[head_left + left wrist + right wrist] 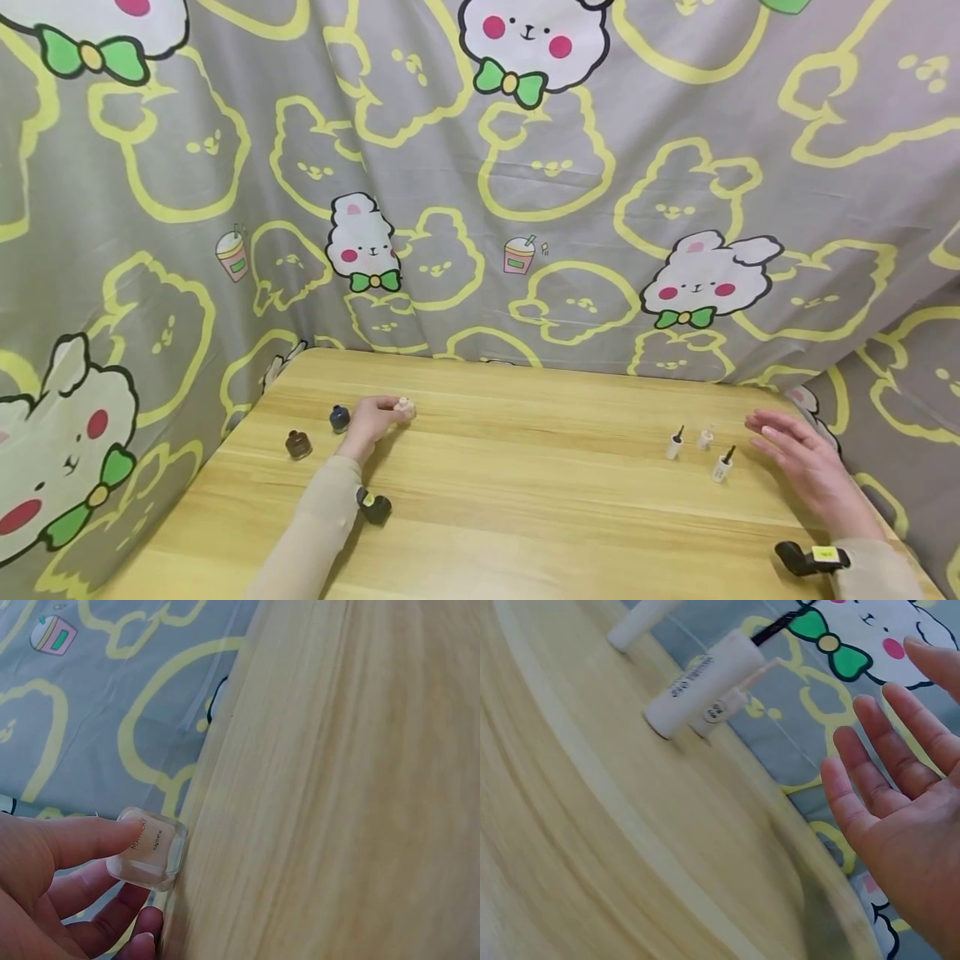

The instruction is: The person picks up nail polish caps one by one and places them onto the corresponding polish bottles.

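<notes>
in the head view, the left hand (369,427) reaches out over the wooden surface (540,492) and pinches a small pale bottle (405,408) between thumb and fingers; whether its base touches the surface is hard to tell. just left of that hand stands a dark blue bottle (340,418), and beyond it on the same side, a little closer to the person, a brown bottle (297,445). the right hand (806,457), well apart from the left, has its fingers stretched out and holds nothing. just left of the right hand three white caps stand on end with their brushes upward: a near cap (721,471) and a left cap (674,447) with dark brushes, and a far cap (705,439) with a pale one. each sleeve carries a black strap-on device, and a patterned curtain (450,175) hangs past both hands.

in the left wrist view, the thumb presses the printed face of the pale bottle while fingers support it from the other side; the bottle sits at the fingertips, tilted in this view.

in the right wrist view, the palm shows, with fingers extended and slightly apart. the white caps stand beyond the fingertips, clear of them, one bearing dark lettering.
</notes>
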